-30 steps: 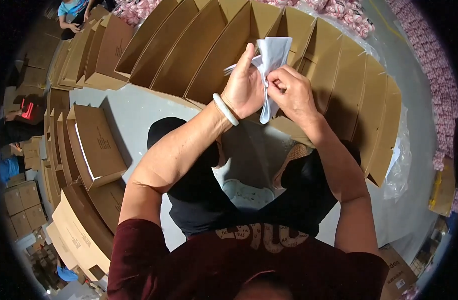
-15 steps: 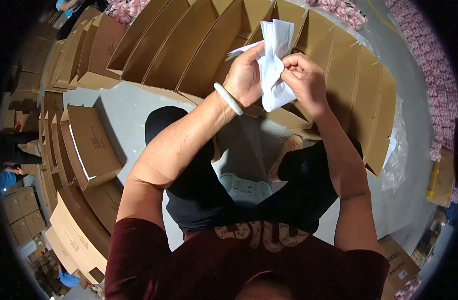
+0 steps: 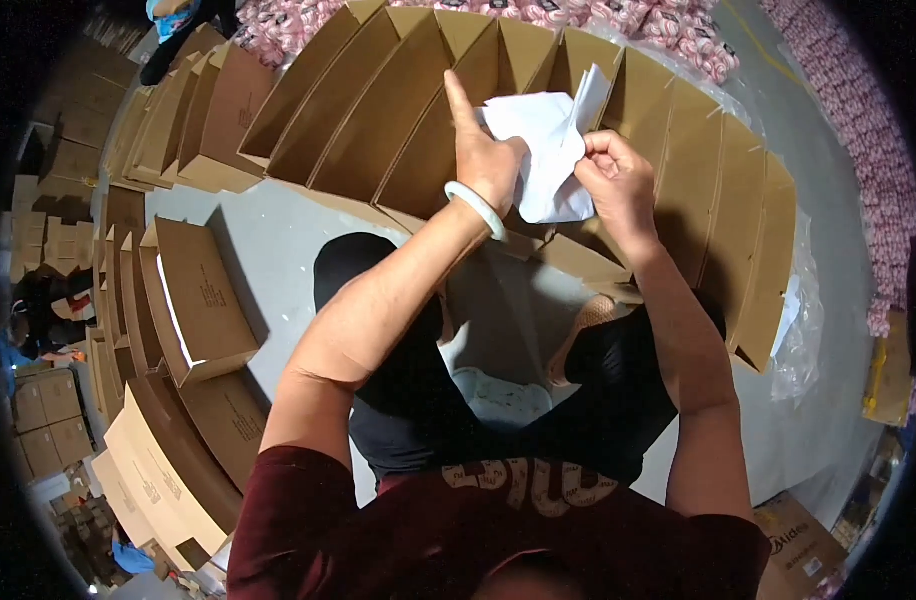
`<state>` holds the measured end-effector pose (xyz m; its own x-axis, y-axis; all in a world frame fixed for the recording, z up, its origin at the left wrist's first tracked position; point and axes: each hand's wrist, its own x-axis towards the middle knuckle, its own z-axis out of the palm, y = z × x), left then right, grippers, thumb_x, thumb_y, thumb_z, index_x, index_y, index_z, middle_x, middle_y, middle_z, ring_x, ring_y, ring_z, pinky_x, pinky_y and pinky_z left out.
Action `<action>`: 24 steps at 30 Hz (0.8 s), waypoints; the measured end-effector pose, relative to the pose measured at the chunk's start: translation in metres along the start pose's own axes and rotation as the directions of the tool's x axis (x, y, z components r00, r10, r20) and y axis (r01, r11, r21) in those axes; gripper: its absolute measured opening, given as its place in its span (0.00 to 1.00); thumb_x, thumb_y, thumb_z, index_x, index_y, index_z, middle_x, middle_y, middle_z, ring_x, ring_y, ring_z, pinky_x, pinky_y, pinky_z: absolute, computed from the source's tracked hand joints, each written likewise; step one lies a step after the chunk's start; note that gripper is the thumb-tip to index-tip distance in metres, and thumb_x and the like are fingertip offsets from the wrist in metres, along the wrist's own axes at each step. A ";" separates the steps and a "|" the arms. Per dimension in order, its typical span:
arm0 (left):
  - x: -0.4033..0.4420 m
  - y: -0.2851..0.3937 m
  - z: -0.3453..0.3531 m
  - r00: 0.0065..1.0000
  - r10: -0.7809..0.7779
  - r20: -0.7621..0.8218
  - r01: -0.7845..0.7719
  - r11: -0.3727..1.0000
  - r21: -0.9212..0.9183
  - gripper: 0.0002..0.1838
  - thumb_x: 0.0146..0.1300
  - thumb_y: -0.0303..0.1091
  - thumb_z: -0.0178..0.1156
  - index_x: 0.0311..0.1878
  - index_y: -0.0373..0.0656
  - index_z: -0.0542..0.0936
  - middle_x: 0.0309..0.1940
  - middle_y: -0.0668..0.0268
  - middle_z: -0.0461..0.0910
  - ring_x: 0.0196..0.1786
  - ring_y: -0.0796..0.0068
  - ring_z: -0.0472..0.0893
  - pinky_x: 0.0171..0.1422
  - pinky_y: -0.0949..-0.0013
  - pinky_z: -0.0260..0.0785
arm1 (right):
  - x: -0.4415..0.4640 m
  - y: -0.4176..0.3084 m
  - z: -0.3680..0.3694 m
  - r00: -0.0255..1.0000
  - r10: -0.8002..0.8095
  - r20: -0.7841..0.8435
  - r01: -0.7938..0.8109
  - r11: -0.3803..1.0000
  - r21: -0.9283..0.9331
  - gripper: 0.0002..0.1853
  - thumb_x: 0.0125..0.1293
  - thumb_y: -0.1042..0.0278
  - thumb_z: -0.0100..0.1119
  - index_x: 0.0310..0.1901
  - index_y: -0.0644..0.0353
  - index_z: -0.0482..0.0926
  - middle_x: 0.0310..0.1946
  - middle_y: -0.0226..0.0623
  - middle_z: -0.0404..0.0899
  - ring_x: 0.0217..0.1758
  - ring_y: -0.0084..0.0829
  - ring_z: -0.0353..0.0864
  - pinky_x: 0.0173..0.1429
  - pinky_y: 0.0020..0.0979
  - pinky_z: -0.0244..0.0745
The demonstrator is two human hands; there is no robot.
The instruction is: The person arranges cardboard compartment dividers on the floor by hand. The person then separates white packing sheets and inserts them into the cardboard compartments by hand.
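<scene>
A folded, creased bundle of white paper [image 3: 543,150] is held up in front of me, above a row of open cardboard boxes [image 3: 388,110]. On its left side, my left hand [image 3: 488,160] grips it with the thumb against the sheets, its index finger stretched out and the other fingers partly hidden. A pale bangle circles that wrist. My right hand [image 3: 620,185] pinches the paper's right edge between thumb and curled fingers. Part of the paper stands up in a narrow fold near the top.
More brown cartons [image 3: 203,290] stand in a row at my left. Pink-and-white wrapped items [image 3: 658,35] are heaped behind the boxes and along the right. Clear plastic film [image 3: 803,330] lies by the right end of the row. Below me is a small pale stool [image 3: 498,395].
The paper has spread wider toward the left. My left hand has turned, and its index finger now points upward. The view has shifted slightly, while my right hand keeps its pinch.
</scene>
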<state>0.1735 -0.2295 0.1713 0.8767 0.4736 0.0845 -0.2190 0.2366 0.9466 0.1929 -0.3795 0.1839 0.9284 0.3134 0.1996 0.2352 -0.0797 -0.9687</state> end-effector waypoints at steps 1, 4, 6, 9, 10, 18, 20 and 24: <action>0.002 -0.004 -0.002 0.987 0.153 0.042 -0.158 0.976 0.148 0.53 0.41 0.10 0.51 0.70 0.45 0.37 0.52 0.50 0.65 0.46 0.64 0.73 0.50 0.69 0.69 | 0.003 0.007 0.002 0.998 -0.065 0.009 0.064 0.997 0.043 0.05 0.55 0.81 0.54 0.35 0.66 0.74 0.28 0.27 0.76 0.32 0.14 0.74 0.36 0.17 0.69; 0.009 -0.010 -0.007 0.987 0.158 0.041 -0.163 0.969 0.184 0.42 0.40 0.09 0.52 0.63 0.41 0.54 0.48 0.55 0.69 0.44 0.70 0.72 0.46 0.71 0.69 | 0.006 0.014 0.009 0.997 -0.076 -0.020 0.079 0.981 0.177 0.05 0.56 0.83 0.55 0.33 0.65 0.75 0.27 0.21 0.73 0.33 0.11 0.71 0.37 0.13 0.65; 0.009 -0.017 -0.008 0.994 0.106 -0.021 -0.104 0.992 0.071 0.19 0.42 0.11 0.55 0.40 0.39 0.70 0.35 0.64 0.74 0.34 0.77 0.73 0.37 0.73 0.69 | 0.007 0.013 0.010 0.997 -0.078 -0.013 0.079 0.982 0.169 0.04 0.56 0.83 0.54 0.33 0.65 0.74 0.27 0.23 0.73 0.33 0.12 0.73 0.38 0.14 0.67; 0.011 -0.023 -0.014 0.994 -0.068 0.083 0.069 0.997 -0.015 0.05 0.50 0.18 0.57 0.30 0.38 0.74 0.26 0.68 0.75 0.26 0.80 0.71 0.29 0.76 0.66 | 0.014 0.023 0.011 0.996 -0.083 0.012 0.080 0.985 0.153 0.03 0.58 0.82 0.54 0.33 0.66 0.74 0.29 0.26 0.74 0.34 0.15 0.75 0.40 0.17 0.72; 0.009 -0.018 -0.013 0.994 -0.067 0.081 0.069 0.998 -0.013 0.05 0.50 0.18 0.57 0.30 0.38 0.74 0.26 0.68 0.75 0.26 0.80 0.71 0.29 0.76 0.66 | 0.016 0.025 0.011 0.996 -0.084 0.029 0.079 0.987 0.141 0.02 0.58 0.82 0.54 0.33 0.66 0.74 0.29 0.28 0.75 0.33 0.16 0.75 0.40 0.19 0.74; 0.005 -0.002 -0.009 0.894 -0.417 0.161 0.446 0.858 -0.255 0.13 0.57 0.40 0.60 0.27 0.40 0.77 0.21 0.70 0.74 0.20 0.84 0.69 0.21 0.78 0.57 | 0.018 0.019 0.007 0.998 -0.027 0.054 0.018 0.987 0.160 0.02 0.60 0.80 0.54 0.35 0.67 0.74 0.30 0.31 0.75 0.34 0.18 0.77 0.40 0.21 0.77; 0.005 0.001 -0.009 0.888 -0.420 0.186 0.457 0.853 -0.253 0.14 0.57 0.42 0.60 0.27 0.40 0.77 0.20 0.69 0.74 0.20 0.83 0.69 0.21 0.77 0.57 | 0.017 0.017 0.006 0.998 -0.038 0.055 0.027 0.981 0.190 0.03 0.60 0.80 0.54 0.36 0.67 0.74 0.30 0.31 0.75 0.34 0.18 0.77 0.40 0.21 0.77; -0.002 0.006 -0.006 0.916 -0.354 0.190 0.388 0.902 -0.189 0.13 0.57 0.40 0.59 0.25 0.41 0.76 0.19 0.71 0.72 0.19 0.85 0.67 0.20 0.78 0.55 | 0.015 0.014 0.007 0.988 -0.126 0.086 0.124 0.992 0.028 0.07 0.58 0.80 0.56 0.39 0.68 0.74 0.30 0.31 0.75 0.33 0.17 0.76 0.39 0.20 0.75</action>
<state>0.1674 -0.2238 0.1750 0.9618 0.1887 -0.1984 0.0615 0.5571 0.8282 0.2082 -0.3691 0.1722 0.8632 0.4008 0.3070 0.3406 -0.0135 -0.9401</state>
